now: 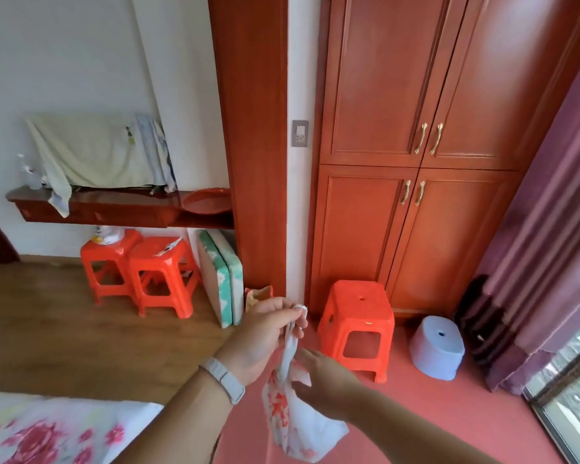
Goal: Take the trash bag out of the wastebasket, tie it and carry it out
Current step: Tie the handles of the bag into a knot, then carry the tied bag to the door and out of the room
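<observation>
A small white trash bag (295, 420) with red print hangs in front of me above the red floor. My left hand (265, 333) pinches its twisted top and holds it up; a grey band sits on that wrist. My right hand (322, 380) is at the bag's neck just below, fingers curled around a loose flap of the plastic. The bag's lower part bulges with contents I cannot make out. No wastebasket is clearly visible; a small orange-rimmed container (258, 296) with something yellowish in it stands by the wall behind my left hand.
A red plastic stool (359, 316) and an overturned lilac tub (437, 353) stand before the wooden wardrobe (416, 128). Two more red stools (138, 266) sit under a wall shelf (91, 202). A flowered bed (47, 430) is at lower left, purple curtain (549, 229) right.
</observation>
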A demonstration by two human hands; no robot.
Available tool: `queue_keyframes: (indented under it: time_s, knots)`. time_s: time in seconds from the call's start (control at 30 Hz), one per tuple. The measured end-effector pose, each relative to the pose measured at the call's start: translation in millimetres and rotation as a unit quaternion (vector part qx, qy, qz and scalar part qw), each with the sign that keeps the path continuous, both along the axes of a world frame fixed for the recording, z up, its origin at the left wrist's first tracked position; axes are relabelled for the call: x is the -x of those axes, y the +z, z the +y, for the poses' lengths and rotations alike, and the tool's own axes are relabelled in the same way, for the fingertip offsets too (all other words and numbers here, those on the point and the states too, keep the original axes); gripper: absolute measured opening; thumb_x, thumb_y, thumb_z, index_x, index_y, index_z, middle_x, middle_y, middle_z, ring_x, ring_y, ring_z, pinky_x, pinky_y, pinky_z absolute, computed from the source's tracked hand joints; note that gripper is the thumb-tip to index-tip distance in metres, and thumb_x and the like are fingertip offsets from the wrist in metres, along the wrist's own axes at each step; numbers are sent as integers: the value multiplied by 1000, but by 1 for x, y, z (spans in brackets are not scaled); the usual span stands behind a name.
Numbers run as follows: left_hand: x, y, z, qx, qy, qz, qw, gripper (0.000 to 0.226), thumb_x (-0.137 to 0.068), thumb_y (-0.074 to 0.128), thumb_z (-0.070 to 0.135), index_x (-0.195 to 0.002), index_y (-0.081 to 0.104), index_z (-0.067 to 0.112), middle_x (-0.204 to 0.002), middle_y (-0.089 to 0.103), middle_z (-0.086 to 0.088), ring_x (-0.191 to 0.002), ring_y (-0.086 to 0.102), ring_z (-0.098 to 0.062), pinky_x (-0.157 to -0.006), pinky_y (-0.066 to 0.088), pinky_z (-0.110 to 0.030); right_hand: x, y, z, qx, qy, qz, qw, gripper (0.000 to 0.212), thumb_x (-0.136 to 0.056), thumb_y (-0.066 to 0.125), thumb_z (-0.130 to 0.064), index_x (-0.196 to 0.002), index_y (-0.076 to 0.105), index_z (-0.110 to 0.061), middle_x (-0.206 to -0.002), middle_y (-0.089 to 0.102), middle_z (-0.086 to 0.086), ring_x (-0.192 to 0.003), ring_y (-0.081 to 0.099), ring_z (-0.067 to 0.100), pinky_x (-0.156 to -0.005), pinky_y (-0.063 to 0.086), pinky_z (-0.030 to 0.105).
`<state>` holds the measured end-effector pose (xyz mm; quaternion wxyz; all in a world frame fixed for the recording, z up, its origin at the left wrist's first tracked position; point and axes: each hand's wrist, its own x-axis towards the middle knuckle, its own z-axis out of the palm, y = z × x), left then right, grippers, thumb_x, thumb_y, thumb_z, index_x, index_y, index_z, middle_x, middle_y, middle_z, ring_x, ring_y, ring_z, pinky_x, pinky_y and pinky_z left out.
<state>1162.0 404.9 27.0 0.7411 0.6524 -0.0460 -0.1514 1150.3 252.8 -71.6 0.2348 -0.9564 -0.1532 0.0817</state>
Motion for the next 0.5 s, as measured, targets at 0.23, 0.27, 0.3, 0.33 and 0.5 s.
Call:
queue_keyframes:
  time_s: [0.23, 0.27, 0.3, 0.33, 0.5]
  knots:
    - [-98, 28, 31, 12, 50, -29, 998, 12, -91, 56, 8, -87, 67, 3, -74, 65, -8, -66, 59, -18, -70, 48, -30, -110, 27, 33, -8, 14, -20, 1000, 43, -91, 55, -36, -130, 47, -21, -125, 60, 2, -109, 58, 25, -82, 46, 34]
    - [-112, 30, 35, 11, 60, -31, 998, 12, -91, 57, 8, -89, 66, 2, -74, 65, -7, -66, 60, -18, -71, 48, -30, -125, 29, 38, -8, 19, -23, 1000, 42, -92, 56, -36, -130, 47, -20, -124, 60, 1, -106, 59, 25, -80, 46, 34]
    - [-125, 32, 37, 6, 69, -32, 997, 12, -91, 57, 9, -90, 66, 2, -74, 65, -7, -66, 60, -18, -71, 48, -30, -139, 31, 42, -13, 24, -23, 999, 41, -92, 56, -36, -129, 47, -21, -122, 61, 1, -104, 60, 25, -79, 48, 34]
    - [-138, 33, 40, -1, 77, -33, 996, 12, -91, 57, 10, -89, 66, 2, -74, 65, -6, -66, 60, -17, -71, 48, -30, -153, 31, 46, -20, 30, -21, 999, 40, -92, 57, -37, -128, 48, -22, -119, 62, 0, -102, 61, 25, -80, 50, 35]
    - [-202, 24, 55, -15, 115, -18, 993, 14, -91, 57, 11, -84, 67, 5, -74, 65, -7, -68, 59, -17, -74, 48, -32, -227, 17, 66, -43, 66, 1, 997, 40, -90, 57, -39, -127, 49, -25, -115, 63, -1, -97, 63, 23, -81, 54, 39]
